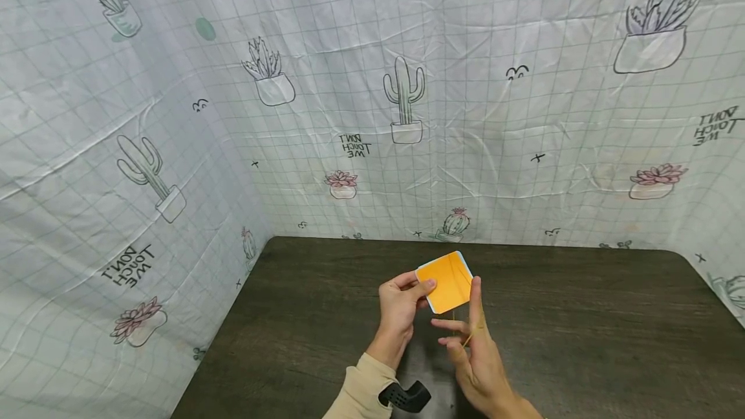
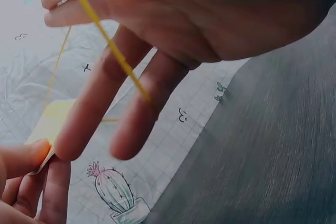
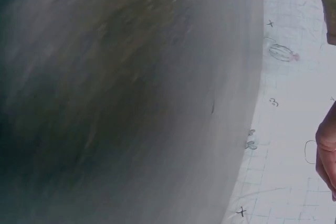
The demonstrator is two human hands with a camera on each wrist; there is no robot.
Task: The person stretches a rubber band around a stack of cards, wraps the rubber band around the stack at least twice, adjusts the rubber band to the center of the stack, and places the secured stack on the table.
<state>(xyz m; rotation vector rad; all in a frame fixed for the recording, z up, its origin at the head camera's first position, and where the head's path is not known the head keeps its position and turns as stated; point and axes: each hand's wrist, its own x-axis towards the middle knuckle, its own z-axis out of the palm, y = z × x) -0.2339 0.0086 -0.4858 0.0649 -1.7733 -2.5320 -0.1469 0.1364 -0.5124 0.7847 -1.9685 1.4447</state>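
Card (image 1: 447, 291), orange and square, sat lower centre of head view, pinched by left hand (image 1: 397, 309); right hand (image 1: 480, 361) beside it, fingers spread wide. Left wrist: yellow rubber band (image 2: 111, 43) crossed those fingers, upper left. Right wrist: patterned cloth (image 3: 286, 171) showed at right.

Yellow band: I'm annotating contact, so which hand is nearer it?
Right: the band stretches over the right hand. The left hand is farther off, pinching the orange square.
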